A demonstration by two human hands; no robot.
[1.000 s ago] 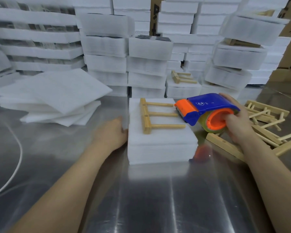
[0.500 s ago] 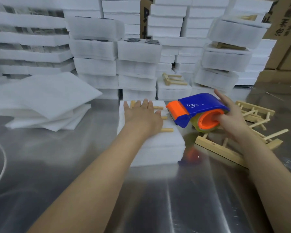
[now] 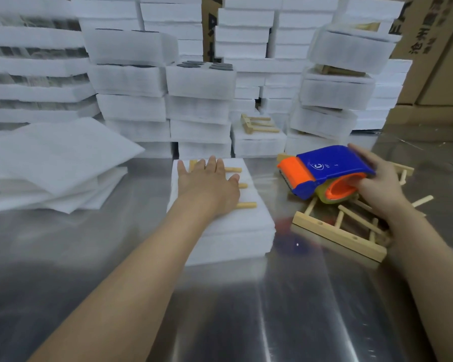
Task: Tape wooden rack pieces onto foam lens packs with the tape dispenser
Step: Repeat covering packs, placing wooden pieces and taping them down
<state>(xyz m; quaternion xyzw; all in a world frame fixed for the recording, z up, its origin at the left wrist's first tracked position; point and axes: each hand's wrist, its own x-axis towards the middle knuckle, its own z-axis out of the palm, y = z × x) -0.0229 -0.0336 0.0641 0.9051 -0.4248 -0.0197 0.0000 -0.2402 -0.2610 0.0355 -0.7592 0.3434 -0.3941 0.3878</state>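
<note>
A white foam lens pack (image 3: 243, 231) lies on the steel table in front of me. On its top rests a wooden rack piece (image 3: 246, 205), mostly hidden under my left hand (image 3: 207, 184), which presses flat on it with straight fingers. Only three peg tips and a bit of the bar show. To the right my right hand (image 3: 377, 186) grips the blue and orange tape dispenser (image 3: 324, 171), held just above the table and apart from the pack, its orange blade end pointing left.
Loose wooden rack pieces (image 3: 340, 231) lie piled under and behind the dispenser. Stacks of foam packs (image 3: 199, 82) wall off the back; one low pack carries a rack (image 3: 256, 124). Loose foam sheets (image 3: 55, 163) lie at the left. Cardboard boxes (image 3: 434, 48) stand at the right.
My left hand moved from the pack's left side onto the rack on top and now presses it flat. The dispenser has drifted right, away from the pack.
</note>
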